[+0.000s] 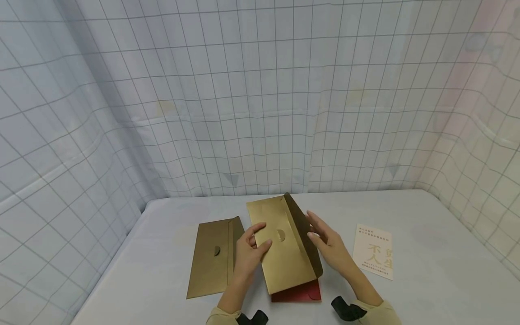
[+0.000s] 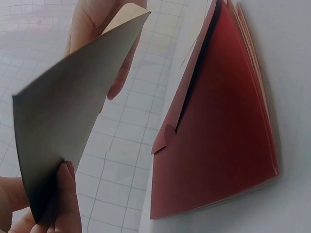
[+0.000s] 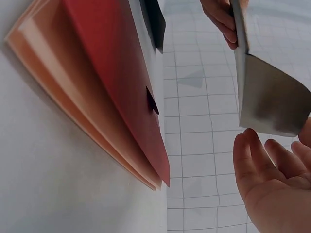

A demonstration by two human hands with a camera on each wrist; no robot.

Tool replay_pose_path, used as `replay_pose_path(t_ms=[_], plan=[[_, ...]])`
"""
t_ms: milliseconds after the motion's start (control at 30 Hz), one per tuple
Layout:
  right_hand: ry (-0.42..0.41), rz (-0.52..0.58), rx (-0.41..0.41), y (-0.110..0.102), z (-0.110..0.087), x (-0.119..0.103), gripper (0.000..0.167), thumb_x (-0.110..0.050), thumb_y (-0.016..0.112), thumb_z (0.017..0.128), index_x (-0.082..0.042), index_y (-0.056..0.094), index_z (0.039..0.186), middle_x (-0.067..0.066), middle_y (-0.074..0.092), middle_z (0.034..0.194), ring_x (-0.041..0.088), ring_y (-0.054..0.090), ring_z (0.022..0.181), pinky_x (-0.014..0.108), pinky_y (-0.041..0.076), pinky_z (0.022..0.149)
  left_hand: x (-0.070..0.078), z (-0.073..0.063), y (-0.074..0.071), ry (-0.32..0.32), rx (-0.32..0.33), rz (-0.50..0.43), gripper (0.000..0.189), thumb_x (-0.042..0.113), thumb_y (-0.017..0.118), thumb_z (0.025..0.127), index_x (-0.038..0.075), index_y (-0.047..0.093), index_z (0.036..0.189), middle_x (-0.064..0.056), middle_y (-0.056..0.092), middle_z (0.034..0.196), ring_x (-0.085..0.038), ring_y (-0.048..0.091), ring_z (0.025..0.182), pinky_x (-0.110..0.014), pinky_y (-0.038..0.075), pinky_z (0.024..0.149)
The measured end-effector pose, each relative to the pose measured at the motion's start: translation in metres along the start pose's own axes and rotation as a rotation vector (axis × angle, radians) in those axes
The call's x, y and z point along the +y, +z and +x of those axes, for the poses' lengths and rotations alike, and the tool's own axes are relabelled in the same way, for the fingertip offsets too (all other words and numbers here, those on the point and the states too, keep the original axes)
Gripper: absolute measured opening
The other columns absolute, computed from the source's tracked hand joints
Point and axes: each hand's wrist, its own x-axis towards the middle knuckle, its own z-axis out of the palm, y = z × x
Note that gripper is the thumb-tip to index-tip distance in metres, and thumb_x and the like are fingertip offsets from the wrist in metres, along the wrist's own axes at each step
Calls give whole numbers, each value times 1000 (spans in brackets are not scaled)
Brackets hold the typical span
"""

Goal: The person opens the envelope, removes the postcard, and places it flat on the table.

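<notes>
My left hand [image 1: 248, 253] grips a gold envelope [image 1: 280, 253] by its left edge, thumb on the front and fingers curled behind. The envelope is raised and tilted, with a half-moon notch on its front and its darker flap [image 1: 302, 234] folded out on the right. My right hand [image 1: 331, 246] is at that flap, its thumb touching it and its fingers loosely extended, as the right wrist view shows. Below the envelope lies a stack of red envelopes [image 2: 218, 126], mostly hidden in the head view.
Another gold envelope [image 1: 209, 262] lies flat on the left, its flap side toward my left wrist. On the right lies a pale card [image 1: 373, 250] with gold characters. A white cloth covers the table [image 1: 162, 239], and gridded curtains [image 1: 252, 99] hang around it.
</notes>
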Motion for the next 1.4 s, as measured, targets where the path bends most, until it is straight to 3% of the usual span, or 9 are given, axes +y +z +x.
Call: replay_pose_path(t_ms=[233, 300, 467, 567, 767, 1100, 1200, 1300, 1400], plan=[[-86, -40, 69, 1, 1, 4, 51, -4, 48, 95, -5, 34, 145, 22, 42, 144, 36, 45, 126, 6, 37, 96, -1, 1, -1, 1, -16, -28, 50, -6, 63, 82, -2, 49, 130, -28, 62, 117, -6, 67, 83, -19, 53, 66], [-90, -55, 75, 1, 1, 3, 51, -3, 48, 95, -5, 34, 144, 23, 41, 144, 38, 47, 124, 8, 41, 93, -2, 2, -2, -2, -17, -33, 50, -6, 63, 82, -2, 49, 130, -28, 63, 116, -6, 67, 82, -19, 52, 65], [-83, -59, 73, 0, 0, 1, 51, 2, 46, 94, -3, 34, 144, 23, 39, 146, 43, 52, 119, 29, 54, 83, -2, 2, -2, -14, -20, -53, 50, -6, 62, 82, -1, 49, 130, -26, 64, 115, -4, 67, 80, -19, 53, 65], [-84, -63, 70, -1, 1, 1, 52, 4, 46, 93, -3, 35, 143, 23, 39, 145, 43, 50, 122, 37, 54, 85, -2, 2, -2, -7, -23, -57, 50, -6, 62, 82, -2, 49, 130, -26, 64, 115, -4, 67, 80, -19, 53, 65], [-35, -44, 63, -2, 0, 3, 53, 6, 44, 94, -6, 35, 144, 24, 43, 142, 42, 58, 112, 24, 55, 79, 0, 0, -1, 2, -30, -60, 50, -7, 62, 82, -3, 48, 130, -27, 64, 113, -5, 67, 79, -20, 53, 65], [-130, -291, 127, 2, 0, 8, 57, 8, 54, 87, -2, 39, 141, 17, 47, 142, 27, 49, 125, 38, 50, 90, 1, 1, -2, -29, -34, -76, 50, -7, 62, 82, 0, 49, 130, -25, 65, 114, -5, 67, 79, -20, 53, 66], [-143, -343, 139, 3, 0, 8, 59, 9, 57, 84, -2, 41, 140, 16, 49, 140, 25, 49, 125, 35, 49, 93, 2, 1, -3, -36, -34, -77, 50, -7, 62, 82, 1, 49, 130, -23, 66, 113, -5, 67, 79, -21, 53, 66], [-153, -364, 147, 3, -1, 8, 60, 9, 61, 82, -1, 43, 139, 16, 52, 138, 26, 50, 124, 19, 44, 98, 3, 1, -3, -39, -36, -78, 50, -6, 62, 82, 1, 49, 130, -20, 68, 110, -6, 67, 78, -20, 53, 65], [-148, -353, 148, 3, -1, 7, 62, 9, 62, 80, -1, 44, 138, 17, 52, 137, 30, 51, 124, 3, 31, 100, 3, 1, -4, -44, -40, -81, 50, -5, 63, 82, 1, 49, 130, -16, 69, 108, -6, 67, 78, -20, 53, 65]])
